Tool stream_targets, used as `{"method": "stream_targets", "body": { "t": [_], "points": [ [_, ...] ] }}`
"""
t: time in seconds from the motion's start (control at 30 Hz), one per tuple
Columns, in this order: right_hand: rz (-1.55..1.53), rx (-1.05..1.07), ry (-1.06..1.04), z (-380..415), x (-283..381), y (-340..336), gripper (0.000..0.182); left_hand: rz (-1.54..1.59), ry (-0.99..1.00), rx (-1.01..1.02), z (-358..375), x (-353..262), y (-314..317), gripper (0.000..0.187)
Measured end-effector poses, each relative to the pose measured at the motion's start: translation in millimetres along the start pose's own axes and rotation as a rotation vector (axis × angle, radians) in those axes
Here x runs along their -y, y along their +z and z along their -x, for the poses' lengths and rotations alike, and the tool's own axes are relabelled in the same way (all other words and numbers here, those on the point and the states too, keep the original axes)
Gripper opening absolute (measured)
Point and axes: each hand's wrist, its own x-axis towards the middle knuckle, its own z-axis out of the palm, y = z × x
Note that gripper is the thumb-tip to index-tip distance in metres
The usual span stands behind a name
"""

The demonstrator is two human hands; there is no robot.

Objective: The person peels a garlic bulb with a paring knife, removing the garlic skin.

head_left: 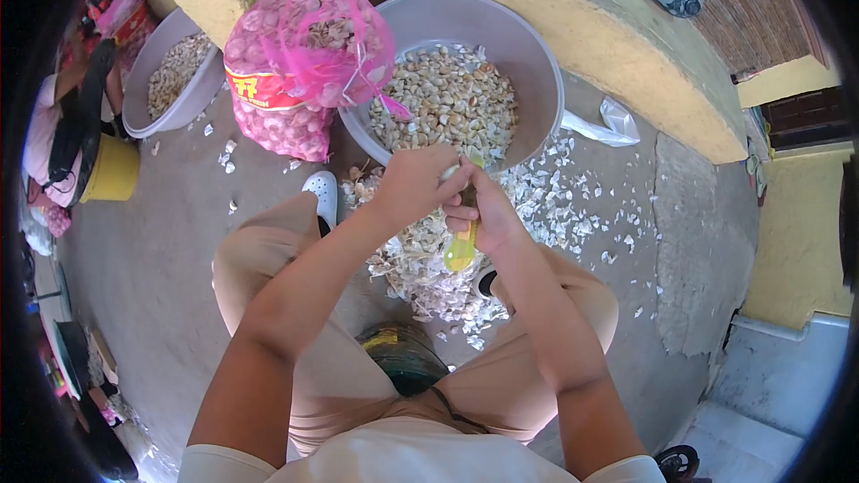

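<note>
My left hand (416, 183) is closed with its fingertips pinched on a pale garlic clove (448, 173), mostly covered by the fingers. Against it, my right hand (490, 215) wraps around what looks like a small knife with a yellow plastic handle (460, 252); its blade is hidden. Both hands meet just over the near rim of a large grey basin (552, 116) holding many garlic cloves (447, 98). Below the hands, a heap of papery garlic skins (425, 268) lies on the floor between my feet.
A pink mesh sack of garlic bulbs (277, 63) stands left of the basin, beside a low yellow wall (608, 13). Farther left are a second basin of garlic (134, 94), a yellow bucket (112, 170) and another person (63, 125). White plastic (613, 125) lies to the right.
</note>
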Motion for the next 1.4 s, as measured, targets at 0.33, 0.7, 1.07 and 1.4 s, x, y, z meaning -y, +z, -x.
{"method": "stream_targets", "body": {
  "t": [0.33, 0.7, 1.07, 1.4],
  "points": [
    [0.136, -0.047, -0.313, -0.4, -1.9, 4.8, 0.022, 0.374, -0.532, -0.104, -8.7, 20.0, 10.8, 0.036],
    [0.154, -0.026, -0.428, 7.8, 26.2, -5.9, 0.024, 0.263, -0.64, 0.635, -9.1, 8.0, -1.8, 0.04],
    [0.179, -0.073, -0.43, 6.5, 25.5, -3.8, 0.023, -0.348, -0.415, 0.712, 5.8, 31.4, -7.8, 0.028],
    [0.403, -0.091, -0.305, 7.8, 24.3, 0.2, 0.024, -0.607, -0.025, -0.11, -17.0, 29.6, -40.5, 0.027]
  ]
}}
